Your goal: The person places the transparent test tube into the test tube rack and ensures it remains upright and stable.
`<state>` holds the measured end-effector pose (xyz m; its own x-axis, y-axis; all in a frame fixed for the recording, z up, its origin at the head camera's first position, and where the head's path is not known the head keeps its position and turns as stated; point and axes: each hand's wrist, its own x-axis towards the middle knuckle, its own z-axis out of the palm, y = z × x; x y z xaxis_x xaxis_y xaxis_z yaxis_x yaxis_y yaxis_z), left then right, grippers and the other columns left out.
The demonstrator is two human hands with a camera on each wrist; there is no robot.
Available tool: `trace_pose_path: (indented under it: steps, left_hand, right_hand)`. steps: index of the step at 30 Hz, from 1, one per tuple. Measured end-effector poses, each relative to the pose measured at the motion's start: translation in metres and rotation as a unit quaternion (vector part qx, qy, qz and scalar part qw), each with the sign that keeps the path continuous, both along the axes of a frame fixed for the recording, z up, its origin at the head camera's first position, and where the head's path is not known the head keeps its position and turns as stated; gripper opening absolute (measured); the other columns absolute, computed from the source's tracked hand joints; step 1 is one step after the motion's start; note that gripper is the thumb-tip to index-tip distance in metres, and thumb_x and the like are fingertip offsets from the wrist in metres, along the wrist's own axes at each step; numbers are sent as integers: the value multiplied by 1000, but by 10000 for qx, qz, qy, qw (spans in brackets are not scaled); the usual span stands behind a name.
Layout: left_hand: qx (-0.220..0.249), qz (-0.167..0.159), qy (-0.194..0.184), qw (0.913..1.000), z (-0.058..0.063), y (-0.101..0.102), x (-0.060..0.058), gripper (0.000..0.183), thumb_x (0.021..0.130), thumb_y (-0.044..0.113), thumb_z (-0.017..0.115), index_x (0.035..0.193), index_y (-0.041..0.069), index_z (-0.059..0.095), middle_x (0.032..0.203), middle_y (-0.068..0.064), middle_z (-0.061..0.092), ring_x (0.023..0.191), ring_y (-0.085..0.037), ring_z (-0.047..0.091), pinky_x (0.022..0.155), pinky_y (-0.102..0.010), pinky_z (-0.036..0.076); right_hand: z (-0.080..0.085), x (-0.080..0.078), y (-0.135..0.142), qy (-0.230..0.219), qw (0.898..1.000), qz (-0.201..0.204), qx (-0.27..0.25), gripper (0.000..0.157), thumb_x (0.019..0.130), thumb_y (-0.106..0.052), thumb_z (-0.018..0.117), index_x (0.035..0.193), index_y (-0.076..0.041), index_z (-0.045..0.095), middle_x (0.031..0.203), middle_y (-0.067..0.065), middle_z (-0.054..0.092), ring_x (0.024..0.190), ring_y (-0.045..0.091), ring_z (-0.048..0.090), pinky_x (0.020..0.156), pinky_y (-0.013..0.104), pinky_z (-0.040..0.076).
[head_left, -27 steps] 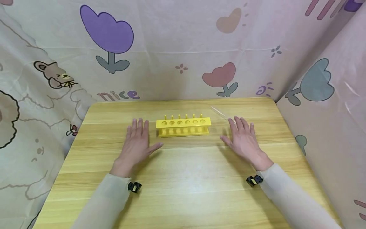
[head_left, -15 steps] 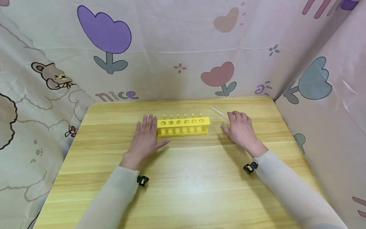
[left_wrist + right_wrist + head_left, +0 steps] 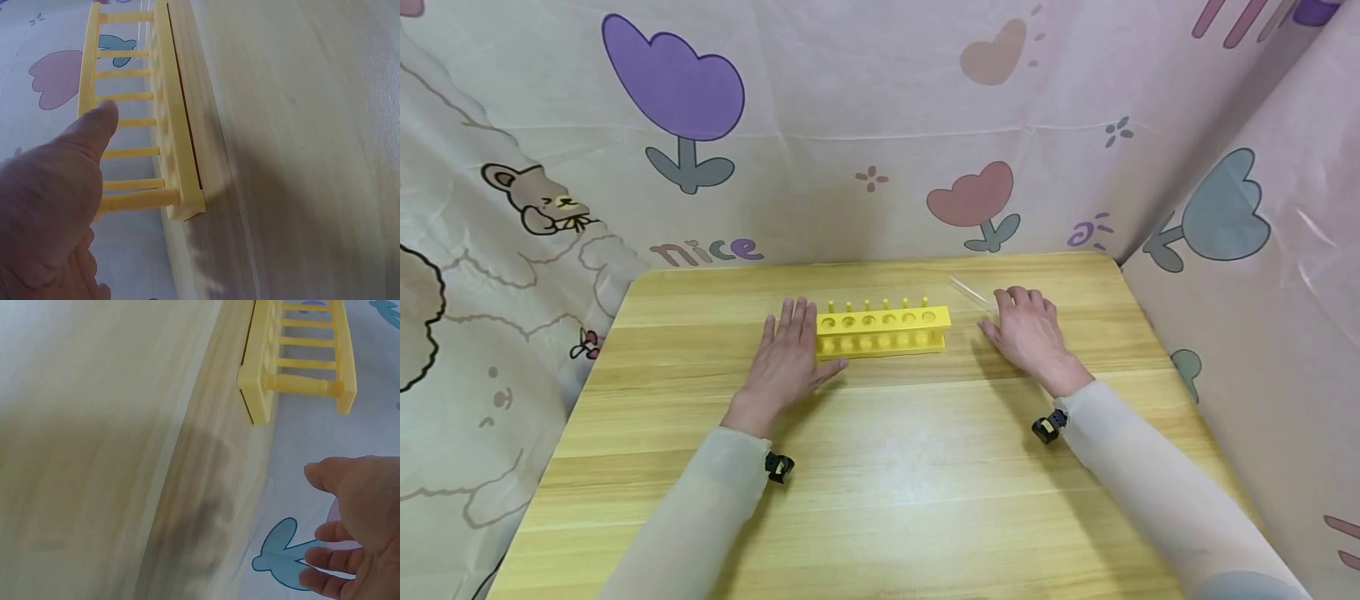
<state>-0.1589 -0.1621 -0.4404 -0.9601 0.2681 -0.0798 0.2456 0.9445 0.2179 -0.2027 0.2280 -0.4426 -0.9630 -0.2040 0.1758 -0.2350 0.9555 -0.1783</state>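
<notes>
A yellow test tube rack [image 3: 880, 330] with a row of round holes and upright pegs stands towards the back of the table. My left hand [image 3: 782, 358] is at its left end, fingers straight and thumb spread along the front. In the left wrist view, the thumb [image 3: 94, 131] lies in front of the rack's posts; whether it touches them I cannot tell. A clear thin glass tube or rod [image 3: 970, 292] lies slantwise to the right of the rack, its near end hidden by my right hand [image 3: 1030, 333]. That hand hovers with loosely bent fingers and grips nothing visible.
A light wooden table [image 3: 895, 483] extends in front of the rack. Behind it and on both sides hangs a patterned curtain [image 3: 820, 167]. Each wrist carries a small black camera, such as the right one [image 3: 1047, 427].
My left hand has moved right, up to the rack's left end. My right hand has shifted slightly left and away from me, its fingers bending more over the tube. The rack appears unmoved.
</notes>
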Motion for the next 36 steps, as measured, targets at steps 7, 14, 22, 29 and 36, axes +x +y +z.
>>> trace_pose_path:
  steps: [7, 14, 22, 29, 36]
  left_hand:
    - [-82, -108, -9, 9999, 2, -2, 0, 90, 111, 56, 39, 167, -2, 0, 176, -19, -8, 164, -37, -9, 133, -59, -2]
    - [-91, -109, -103, 9998, 3, -2, -1, 84, 113, 52, 35, 167, -2, 0, 175, -20, -8, 164, -37, -8, 133, -58, -3]
    - [-25, -65, -174, 9998, 2, -1, -1, 82, 114, 51, 33, 167, -2, -1, 175, -19, -9, 163, -34, -11, 132, -56, -7]
    - [-17, -63, -190, 9998, 3, 0, -1, 81, 114, 50, 31, 167, -2, 0, 175, -19, -9, 163, -34, -10, 132, -55, -8]
    - [-68, -56, -238, 9997, 4, -1, 0, 80, 114, 50, 29, 167, -2, -2, 175, -20, -10, 163, -34, -11, 132, -55, -8]
  right_hand:
    - [-1, -21, 5, -207, 9995, 26, 238, 43, 102, -28, 68, 124, 8, 63, 119, 29, 64, 109, 48, 56, 94, 66, 49]
    - [-3, -46, 7, -737, 9944, 12, 752, 30, 99, -22, 69, 109, 7, 66, 105, 25, 64, 102, 44, 56, 91, 61, 49]
    - [-3, -58, 2, -1256, 9869, -199, 995, 23, 99, -23, 68, 102, 0, 69, 99, 19, 64, 101, 39, 55, 94, 57, 46]
    - [-8, -62, 3, -1310, 9856, -339, 1016, 19, 100, -20, 64, 95, -3, 68, 93, 16, 62, 94, 37, 54, 90, 54, 45]
    - [-3, -60, 2, -762, 9953, -562, 180, 32, 102, -29, 64, 103, 3, 68, 98, 22, 69, 96, 42, 63, 92, 58, 48]
